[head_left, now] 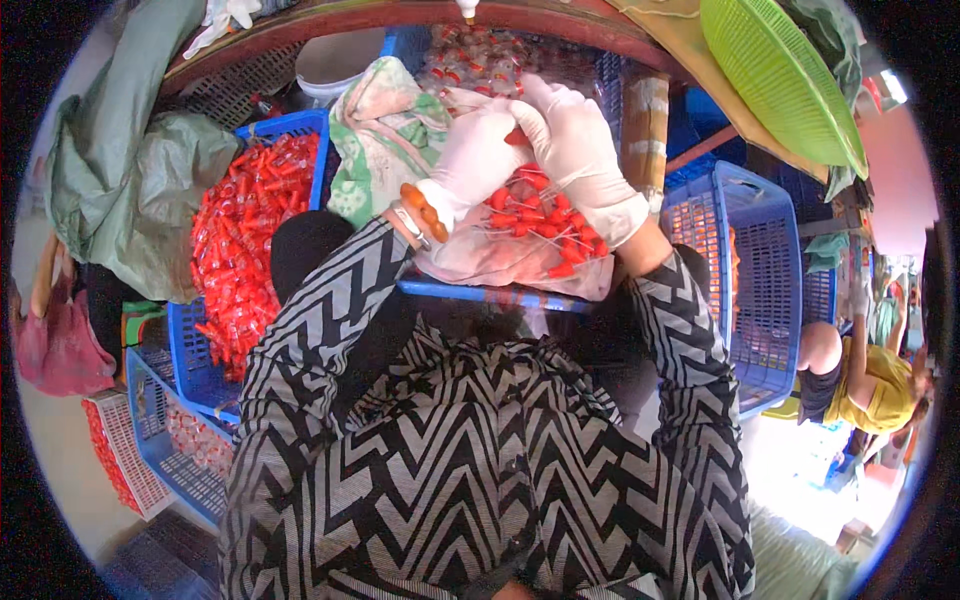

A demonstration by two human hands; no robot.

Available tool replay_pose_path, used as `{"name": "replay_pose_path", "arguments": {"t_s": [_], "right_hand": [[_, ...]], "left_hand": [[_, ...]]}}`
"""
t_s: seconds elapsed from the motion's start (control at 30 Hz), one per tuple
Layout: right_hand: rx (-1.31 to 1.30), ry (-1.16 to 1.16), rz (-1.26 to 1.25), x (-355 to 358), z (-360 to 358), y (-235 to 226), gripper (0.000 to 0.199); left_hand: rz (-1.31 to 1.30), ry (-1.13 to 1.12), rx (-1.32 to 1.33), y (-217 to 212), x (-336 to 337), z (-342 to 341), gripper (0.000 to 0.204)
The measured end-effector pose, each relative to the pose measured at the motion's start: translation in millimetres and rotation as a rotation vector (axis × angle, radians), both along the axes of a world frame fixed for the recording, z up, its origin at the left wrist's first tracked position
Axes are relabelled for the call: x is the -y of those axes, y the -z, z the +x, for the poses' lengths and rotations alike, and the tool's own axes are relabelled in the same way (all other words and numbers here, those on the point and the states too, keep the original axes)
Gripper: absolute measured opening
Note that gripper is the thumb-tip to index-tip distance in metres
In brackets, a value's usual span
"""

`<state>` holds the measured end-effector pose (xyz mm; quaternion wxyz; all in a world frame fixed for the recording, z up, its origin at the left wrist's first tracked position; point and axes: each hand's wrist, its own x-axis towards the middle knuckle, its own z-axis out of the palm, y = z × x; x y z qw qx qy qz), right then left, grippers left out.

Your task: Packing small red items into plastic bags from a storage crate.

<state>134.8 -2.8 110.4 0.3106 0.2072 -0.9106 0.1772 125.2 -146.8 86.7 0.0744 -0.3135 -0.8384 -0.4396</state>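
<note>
My left hand (478, 158) and my right hand (580, 145), both in white gloves, meet above the near part of a work basket. Their fingers are closed around a small red plastic piece (517, 136), mostly hidden between them. Just under the hands, several red plastic pieces with thin white stems (545, 225) lie in a loose pile on a pinkish-white cloth (470, 258). Beyond my fingertips is a heap of small clear-and-red plastic pieces (475, 60). A green-and-white patterned towel (385, 140) hangs beside my left hand.
At left stands a blue crate (190, 350) full of red plastic pieces (250, 230), with more baskets below it. A stacked blue basket (765, 260) is at right. A green round basket (785, 85) sits upper right. A person in yellow (875, 385) is at far right.
</note>
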Motion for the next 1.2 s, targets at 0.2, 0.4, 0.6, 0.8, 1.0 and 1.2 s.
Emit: {"name": "replay_pose_path", "arguments": {"t_s": [0.2, 0.4, 0.6, 0.8, 1.0, 1.2], "right_hand": [[0.469, -0.297, -0.767, -47, 20, -7, 0.044], [0.619, -0.234, -0.466, -53, 30, -5, 0.029], [0.872, -0.058, -0.695, -35, 51, 7, 0.025], [1.117, -0.085, -0.943, -35, 72, 26, 0.028], [1.379, -0.266, -1.098, -42, 77, 30, 0.038], [0.517, -0.091, -0.551, -31, 89, 50, 0.031]], "left_hand": [[0.266, 0.160, 0.319, 11, 4, -8, 0.029], [0.457, 0.364, 0.918, 6, 15, 8, 0.029], [0.113, 0.124, 0.253, 19, 7, 24, 0.031], [0.001, 0.234, -0.447, 14, 10, 33, 0.029], [-0.044, 0.246, -0.554, 13, 14, 29, 0.032], [0.074, 0.275, 0.391, 17, 19, 43, 0.035]]}}
